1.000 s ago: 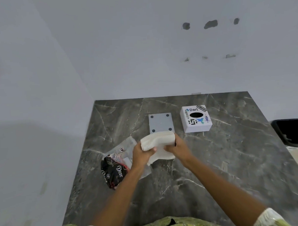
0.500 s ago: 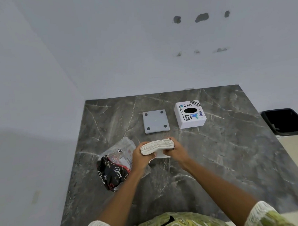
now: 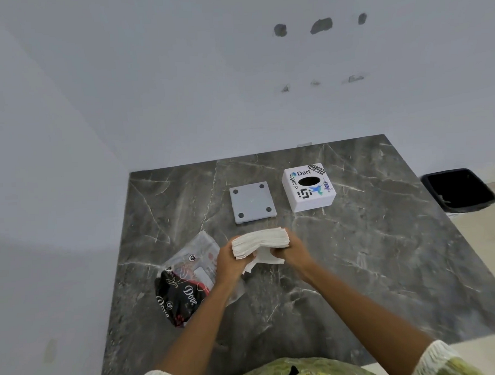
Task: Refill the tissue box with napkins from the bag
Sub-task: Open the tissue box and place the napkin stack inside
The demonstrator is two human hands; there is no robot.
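A thick stack of white napkins is held edge-on above the dark marble table. My left hand grips its left end and my right hand grips its right end. One loose napkin hangs below the stack. The white tissue box, covered in stickers with an oval hole on top, stands at the back right of the table. Its grey base plate lies flat to the left of it. The clear and black napkin bag lies to the left, beside my left wrist.
A black bin stands on the floor beyond the table's right edge. White walls close off the table's back and left sides.
The napkin stack has turned from its flat face showing to edge-on, squeezed between both hands. The view has shifted slightly; the box, plate and bag have not moved.
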